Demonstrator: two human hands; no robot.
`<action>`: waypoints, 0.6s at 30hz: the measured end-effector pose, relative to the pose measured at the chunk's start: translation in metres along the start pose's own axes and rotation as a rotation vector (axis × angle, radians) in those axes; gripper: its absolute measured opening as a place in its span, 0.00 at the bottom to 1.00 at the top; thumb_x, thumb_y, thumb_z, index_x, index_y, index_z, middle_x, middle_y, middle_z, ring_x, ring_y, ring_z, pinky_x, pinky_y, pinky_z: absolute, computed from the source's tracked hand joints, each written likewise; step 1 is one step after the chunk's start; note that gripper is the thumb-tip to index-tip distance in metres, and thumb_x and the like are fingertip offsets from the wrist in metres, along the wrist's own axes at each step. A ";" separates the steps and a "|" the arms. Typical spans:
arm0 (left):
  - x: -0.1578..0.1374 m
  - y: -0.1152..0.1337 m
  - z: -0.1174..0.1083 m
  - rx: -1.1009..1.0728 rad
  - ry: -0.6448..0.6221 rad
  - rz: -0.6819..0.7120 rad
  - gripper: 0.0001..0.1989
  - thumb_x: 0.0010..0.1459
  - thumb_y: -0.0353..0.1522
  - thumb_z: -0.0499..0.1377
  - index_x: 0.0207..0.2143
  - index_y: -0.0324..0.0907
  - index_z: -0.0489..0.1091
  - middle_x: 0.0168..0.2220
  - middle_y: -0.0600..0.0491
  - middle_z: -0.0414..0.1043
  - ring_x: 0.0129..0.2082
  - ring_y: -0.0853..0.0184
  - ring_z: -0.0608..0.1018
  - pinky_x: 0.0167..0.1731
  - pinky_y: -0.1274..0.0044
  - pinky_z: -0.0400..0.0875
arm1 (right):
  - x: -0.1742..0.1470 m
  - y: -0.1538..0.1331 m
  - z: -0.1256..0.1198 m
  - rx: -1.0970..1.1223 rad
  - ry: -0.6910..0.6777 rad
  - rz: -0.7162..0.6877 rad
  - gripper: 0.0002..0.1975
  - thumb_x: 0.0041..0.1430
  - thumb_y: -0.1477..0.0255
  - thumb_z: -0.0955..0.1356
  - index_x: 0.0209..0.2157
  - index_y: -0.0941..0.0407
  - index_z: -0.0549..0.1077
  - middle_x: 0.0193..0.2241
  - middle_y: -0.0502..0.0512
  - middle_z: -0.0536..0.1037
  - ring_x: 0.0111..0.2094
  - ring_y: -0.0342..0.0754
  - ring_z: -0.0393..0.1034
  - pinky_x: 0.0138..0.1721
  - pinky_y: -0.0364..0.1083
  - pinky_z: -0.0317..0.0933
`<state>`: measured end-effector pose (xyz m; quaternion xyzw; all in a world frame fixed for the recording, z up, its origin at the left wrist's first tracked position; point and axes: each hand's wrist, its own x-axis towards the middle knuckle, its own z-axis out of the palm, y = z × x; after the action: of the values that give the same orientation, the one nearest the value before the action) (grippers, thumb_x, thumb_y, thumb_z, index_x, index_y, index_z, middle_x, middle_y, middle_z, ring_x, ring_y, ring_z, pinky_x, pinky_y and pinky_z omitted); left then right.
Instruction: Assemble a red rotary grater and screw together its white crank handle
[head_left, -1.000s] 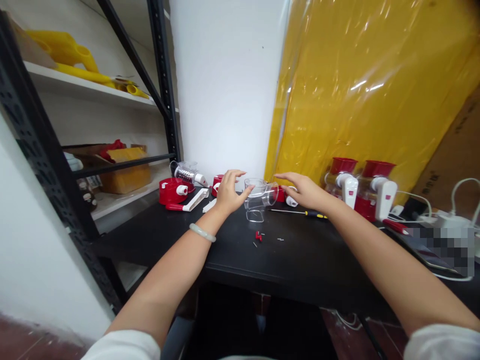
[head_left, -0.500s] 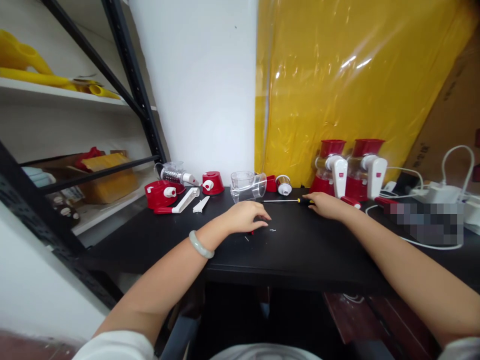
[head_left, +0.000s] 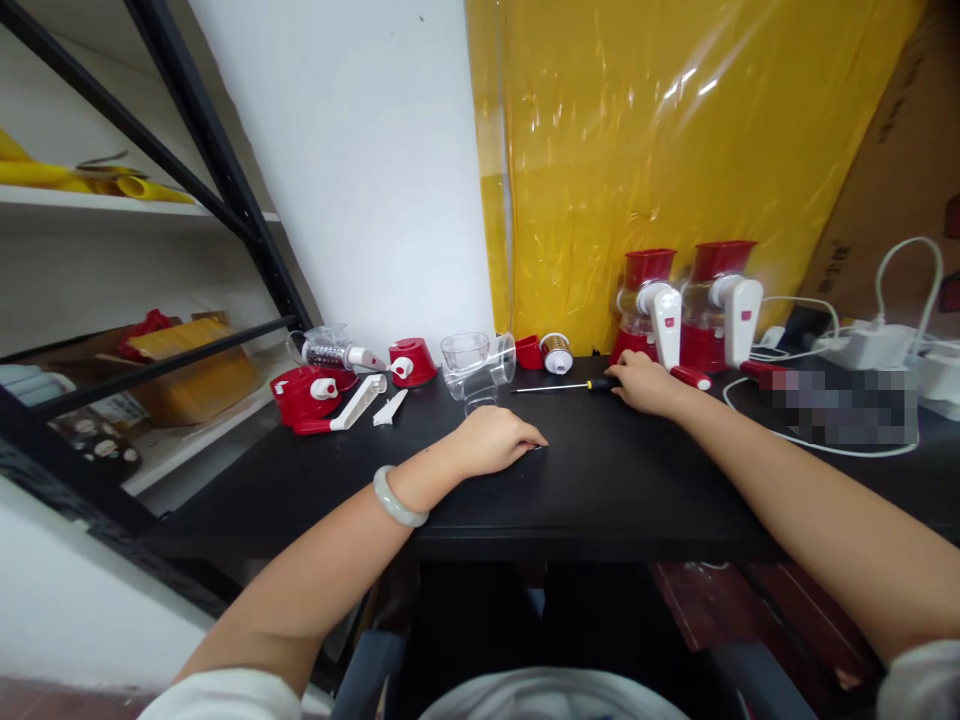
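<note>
My left hand (head_left: 495,441) is low over the black table, its thumb and forefinger pinched together at the surface. A tiny glinting piece shows at those fingertips, too small to name. Farther right, my right hand (head_left: 642,383) is closed on the black handle of a screwdriver (head_left: 555,388), which lies along the table with its shaft pointing left. Just behind my left hand lies a clear plastic grinder housing (head_left: 480,368). Beyond the screwdriver shaft is a metal drum grater (head_left: 556,353), beside a red part (head_left: 529,352).
Two assembled red-and-white drum graters (head_left: 645,315) stand at the back right. Left on the table are a red base (head_left: 304,395), a white crank handle (head_left: 360,402), a white piece (head_left: 390,408) and a red cone-shaped part (head_left: 412,362). White cables (head_left: 847,452) and adapters lie right; a shelf rack (head_left: 217,150) stands left.
The left hand's fingers, apart before, have closed at the spot where tiny silvery pieces lay. My right hand stays at the screwdriver handle. The view has shifted slightly.
</note>
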<state>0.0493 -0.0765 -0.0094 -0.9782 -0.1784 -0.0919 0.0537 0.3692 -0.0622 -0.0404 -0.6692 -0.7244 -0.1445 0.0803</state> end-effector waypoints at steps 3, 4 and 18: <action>0.000 0.003 0.000 0.052 0.003 0.002 0.14 0.57 0.28 0.56 0.44 0.51 0.76 0.37 0.56 0.80 0.37 0.67 0.80 0.35 0.79 0.69 | -0.001 0.000 -0.003 0.001 -0.022 0.019 0.14 0.56 0.69 0.67 0.45 0.55 0.73 0.45 0.64 0.72 0.48 0.60 0.65 0.43 0.54 0.63; 0.000 0.003 0.000 0.064 0.007 0.003 0.15 0.57 0.28 0.57 0.44 0.51 0.75 0.37 0.56 0.80 0.37 0.67 0.80 0.34 0.79 0.69 | -0.001 0.000 -0.003 0.007 -0.025 0.017 0.14 0.56 0.70 0.67 0.44 0.54 0.73 0.45 0.62 0.73 0.48 0.60 0.66 0.43 0.54 0.63; -0.003 0.004 -0.003 0.019 0.045 0.031 0.17 0.56 0.26 0.56 0.45 0.49 0.75 0.38 0.55 0.80 0.37 0.67 0.80 0.35 0.79 0.69 | 0.002 0.002 0.012 0.109 -0.029 -0.019 0.16 0.58 0.73 0.64 0.48 0.53 0.74 0.45 0.61 0.74 0.48 0.58 0.69 0.41 0.52 0.62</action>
<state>0.0478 -0.0821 -0.0074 -0.9780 -0.1629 -0.1111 0.0685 0.3721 -0.0564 -0.0514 -0.6588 -0.7388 -0.0959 0.1047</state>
